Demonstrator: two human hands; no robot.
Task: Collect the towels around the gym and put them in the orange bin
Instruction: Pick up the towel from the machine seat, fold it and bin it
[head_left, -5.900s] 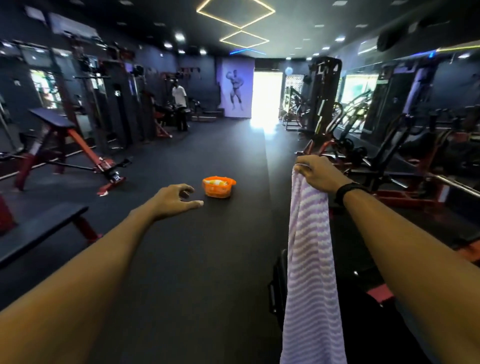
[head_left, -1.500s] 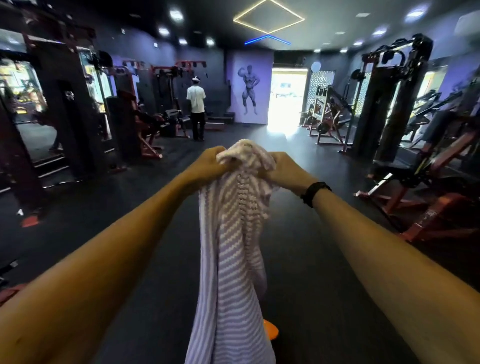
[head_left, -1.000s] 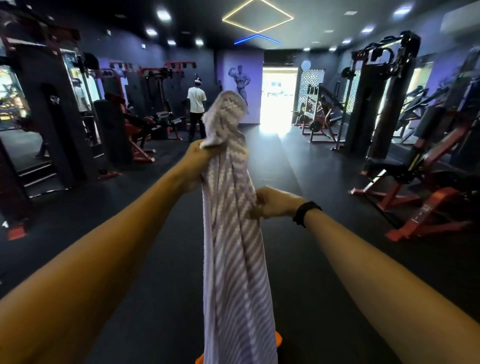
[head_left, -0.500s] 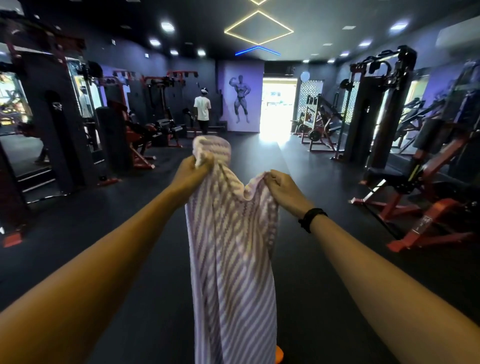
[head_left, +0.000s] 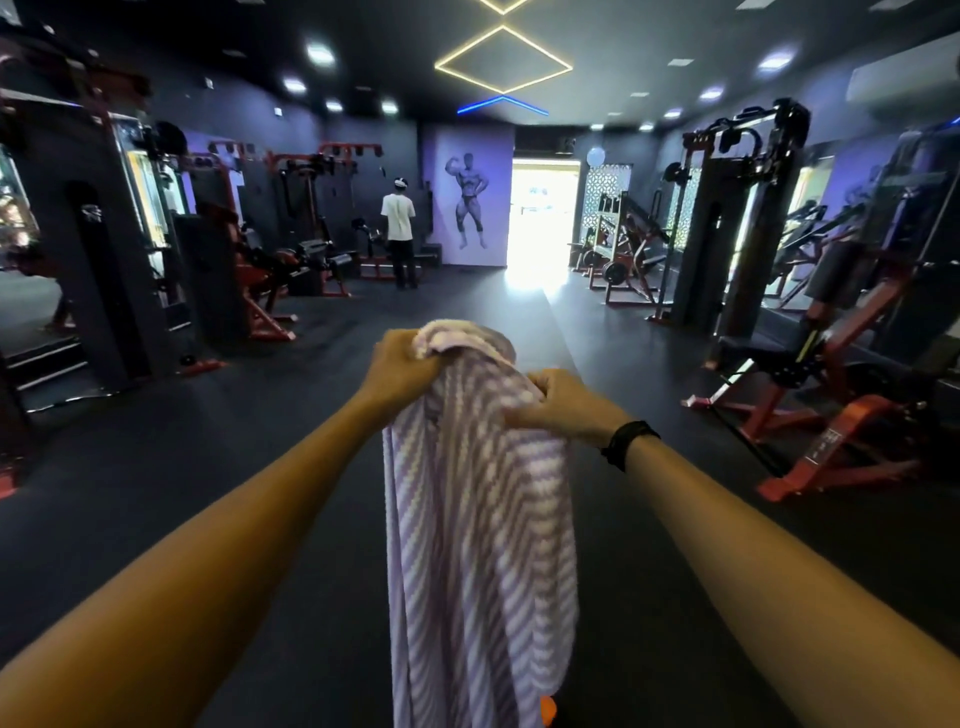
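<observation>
Purple-and-white striped cloth towel hanging mid-scene, bunched top edge gripped in curled fingers of left hand, right hand pinching fold just right, orange plastic bin sliver near bottom.

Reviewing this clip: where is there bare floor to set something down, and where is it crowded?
Bare floor runs down the middle aisle, between the machines at left and the machines at right, toward the doorway. Both walls are crowded with equipment. Straight ahead, the towel gripped by left hand and right hand hides the floor; an orange bin edge peeks beside it.
</observation>
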